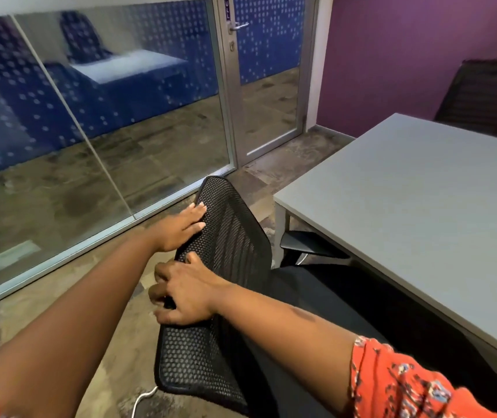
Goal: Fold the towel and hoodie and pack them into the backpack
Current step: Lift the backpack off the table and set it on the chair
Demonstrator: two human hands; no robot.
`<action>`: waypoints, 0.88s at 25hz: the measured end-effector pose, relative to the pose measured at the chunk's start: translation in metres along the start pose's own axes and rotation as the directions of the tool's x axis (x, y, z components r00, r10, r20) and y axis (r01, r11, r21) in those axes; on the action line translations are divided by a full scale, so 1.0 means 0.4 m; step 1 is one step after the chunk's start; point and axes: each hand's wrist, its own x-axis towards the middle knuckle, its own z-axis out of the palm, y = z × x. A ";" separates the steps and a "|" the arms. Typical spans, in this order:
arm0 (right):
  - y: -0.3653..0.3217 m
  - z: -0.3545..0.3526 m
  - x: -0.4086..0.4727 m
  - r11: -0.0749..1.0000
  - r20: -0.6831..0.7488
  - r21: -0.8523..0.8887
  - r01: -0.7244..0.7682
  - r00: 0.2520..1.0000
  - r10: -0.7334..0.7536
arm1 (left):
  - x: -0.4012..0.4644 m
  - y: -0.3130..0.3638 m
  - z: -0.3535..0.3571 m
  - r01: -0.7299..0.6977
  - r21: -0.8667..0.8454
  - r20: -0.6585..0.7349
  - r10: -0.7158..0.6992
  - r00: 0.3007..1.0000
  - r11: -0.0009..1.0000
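Hands first: both are on the mesh back of a black office chair, which stands pushed in at the near left corner of the grey tabletop; the left hand lies flat with straight fingers against the upper edge of the chair back, holding nothing; the right hand sits lower on the same edge, its fingers curled over the rim so that it grips the frame.

None of the task's things shows; no towel, no hoodie and no backpack can be seen on the tabletop, on the carpeted floor or on the dark seat beyond the chair back; so which way they lie from either hand, and how their long sides run, cannot be told. The likely step in hand is shifting the chair out of the way, a judgement only; the chair back's long axis runs away from the person toward the glass wall, and the right hand, gripping, is the one placed to pull it.

A second dark chair stands at the far side of the tabletop by the purple wall. Writing: a small vertical strip above the handle of the glass door is too blurred to read.
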 end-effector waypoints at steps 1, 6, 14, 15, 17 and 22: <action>0.000 0.003 -0.018 1.000 -0.023 0.010 0.027 0.999 -0.026 | 0.008 0.001 0.010 -0.002 0.045 0.031 0.001 1.000 0.999; 0.002 0.007 -0.105 0.994 -0.036 0.062 0.087 0.996 -0.085 | 0.024 0.031 0.055 -0.040 0.060 -0.022 0.042 0.999 0.997; 0.010 -0.026 -0.250 0.994 0.075 0.108 0.035 0.996 -0.043 | 0.047 0.145 0.139 -0.086 0.030 -0.136 0.090 0.987 0.996; 0.012 -0.034 -0.270 0.995 0.082 0.096 0.019 0.996 -0.027 | 0.050 0.163 0.148 -0.089 0.035 -0.143 0.093 0.985 0.995; 0.020 -0.043 -0.314 0.997 0.065 0.075 -0.016 0.998 0.011 | 0.052 0.205 0.166 -0.096 0.045 -0.146 0.101 0.984 0.994; 0.002 -0.023 -0.429 0.965 -0.125 0.033 -0.259 0.957 0.261 | 0.050 0.316 0.210 -0.210 0.248 -0.112 0.243 0.964 0.946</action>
